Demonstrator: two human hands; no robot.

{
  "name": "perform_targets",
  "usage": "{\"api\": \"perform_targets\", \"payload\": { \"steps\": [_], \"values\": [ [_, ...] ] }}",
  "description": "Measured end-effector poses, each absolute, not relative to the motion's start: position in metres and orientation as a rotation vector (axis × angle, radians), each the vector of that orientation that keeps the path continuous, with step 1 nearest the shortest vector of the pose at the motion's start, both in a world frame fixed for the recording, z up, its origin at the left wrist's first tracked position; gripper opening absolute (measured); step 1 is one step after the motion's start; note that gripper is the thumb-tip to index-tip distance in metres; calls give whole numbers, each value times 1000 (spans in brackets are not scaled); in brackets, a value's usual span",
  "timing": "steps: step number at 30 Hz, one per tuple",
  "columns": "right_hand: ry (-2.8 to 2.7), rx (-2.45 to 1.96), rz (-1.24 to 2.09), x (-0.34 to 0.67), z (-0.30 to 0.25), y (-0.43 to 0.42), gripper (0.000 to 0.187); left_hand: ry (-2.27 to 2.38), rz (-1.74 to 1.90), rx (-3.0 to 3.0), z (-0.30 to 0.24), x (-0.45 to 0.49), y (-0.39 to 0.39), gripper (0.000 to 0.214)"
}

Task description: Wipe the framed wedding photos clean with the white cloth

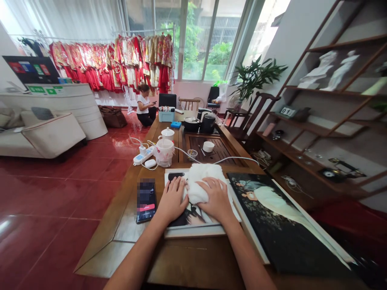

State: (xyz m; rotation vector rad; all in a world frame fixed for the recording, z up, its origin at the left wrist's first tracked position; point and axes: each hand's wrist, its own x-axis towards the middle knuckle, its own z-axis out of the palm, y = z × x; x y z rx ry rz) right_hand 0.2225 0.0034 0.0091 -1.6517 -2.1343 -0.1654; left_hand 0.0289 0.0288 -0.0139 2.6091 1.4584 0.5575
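Observation:
A framed photo print [193, 225] lies flat on the wooden table [130, 225] right in front of me. My left hand [172, 200] rests flat on its left part, fingers spread. My right hand [215, 198] presses down on a white cloth [199, 181] that lies bunched on the print's upper part, fingers curled over the cloth. A larger dark framed photo [281, 225] lies to the right, touching the print's edge.
A phone [146, 200] lies left of the print. Behind it are a white power strip [144, 155], a white pot [165, 152], cups and a tea tray [208, 149]. A person [145, 105] crouches by racks of red garments. Wooden shelves [317, 129] stand at right.

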Motion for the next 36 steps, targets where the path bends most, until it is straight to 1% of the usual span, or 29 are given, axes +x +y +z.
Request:
{"api": "perform_targets", "payload": {
  "steps": [8,11,20,23,31,36],
  "values": [
    [-2149,-1642,-165,226,-8,-58,62,1474,566,2612,-17,29,29,56],
    [-2164,-1653,-147,229,-7,-55,62,1475,567,2610,-17,29,29,55],
    [-2128,-1672,-164,231,9,-3,54,1451,574,2608,-17,29,29,55],
    [-2126,-1668,-182,229,7,-9,53,1451,575,2609,-16,29,29,55],
    [-2123,-1691,-158,233,-7,-61,60,1457,577,2597,-15,29,29,56],
    [-2140,-1689,-164,237,-4,-52,58,1459,573,2592,-15,30,29,56]
  ]
}}
